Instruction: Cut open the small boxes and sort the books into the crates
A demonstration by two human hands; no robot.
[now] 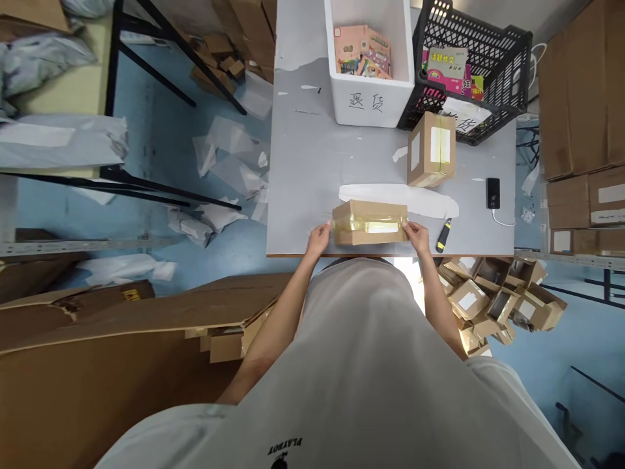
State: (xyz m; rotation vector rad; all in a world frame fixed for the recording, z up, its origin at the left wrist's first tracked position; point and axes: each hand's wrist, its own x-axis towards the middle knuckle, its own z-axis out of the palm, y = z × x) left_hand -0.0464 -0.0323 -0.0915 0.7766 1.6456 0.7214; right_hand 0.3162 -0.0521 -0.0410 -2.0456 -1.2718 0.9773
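Observation:
A sealed cardboard box with shiny tape and a white label lies near the front edge of the table, in front of my body. At its left end is my left hand, fingers closed together; whether the fingertips touch the cardboard is hard to see. My right hand grips the right end, thumb and fingers at the taped edge. Just behind the box stretches a long white paper strip. A black and yellow utility knife lies to the right of my right hand.
Another taped box stands further back. Behind it are a white bin with booklets and a black crate with books. A phone with a cable lies at right. Open boxes are heaped on the floor.

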